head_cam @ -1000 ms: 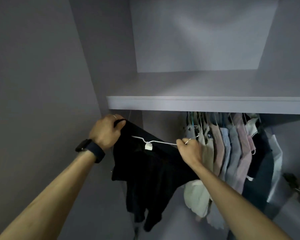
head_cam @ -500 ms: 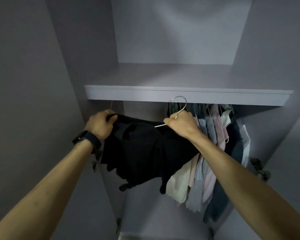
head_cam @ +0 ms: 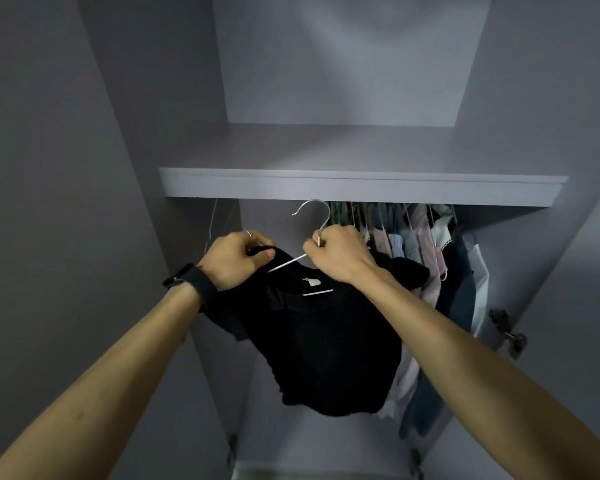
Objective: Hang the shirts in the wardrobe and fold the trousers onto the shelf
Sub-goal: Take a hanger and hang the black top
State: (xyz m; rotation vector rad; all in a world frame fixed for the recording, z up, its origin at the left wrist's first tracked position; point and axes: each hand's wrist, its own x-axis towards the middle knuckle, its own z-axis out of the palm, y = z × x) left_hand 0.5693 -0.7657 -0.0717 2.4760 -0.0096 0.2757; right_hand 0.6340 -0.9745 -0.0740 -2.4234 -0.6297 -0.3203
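Head view: both forearms reach up into the open wardrobe; items are listed from nearest to farthest.
Black shirt (head_cam: 329,348): hangs between the two hands, below shelf level and in front of the rail space. It is not yet hung.
Left hand (head_cam: 236,259): fingers closed on the shirt's left shoulder edge, as half a second ago; a dark wristband (head_cam: 191,282) sits on the wrist.
Right hand (head_cam: 336,252): clamped on the neck of the wire hanger (head_cam: 314,216), just under the hook.
Change, hanger: one second ago it lay nearly flat across the shirt. Now the hook stands upright and clear above the right hand, and the hanger arms sit inside the collar.
Change, shirt: the garment has been raised; its label (head_cam: 311,281) faces the camera.
Hung garments (head_cam: 426,258): pale and dark items packed on the right part of the rail, just beside the right hand.
Rail: hidden behind the shelf lip; free space appears to lie left of the hung garments.
Shelf (head_cam: 357,187): directly above the hook; no trousers visible on it.
Task meaning: the shirt appears loaded on its hanger; the likely next step is hooking it over the rail.
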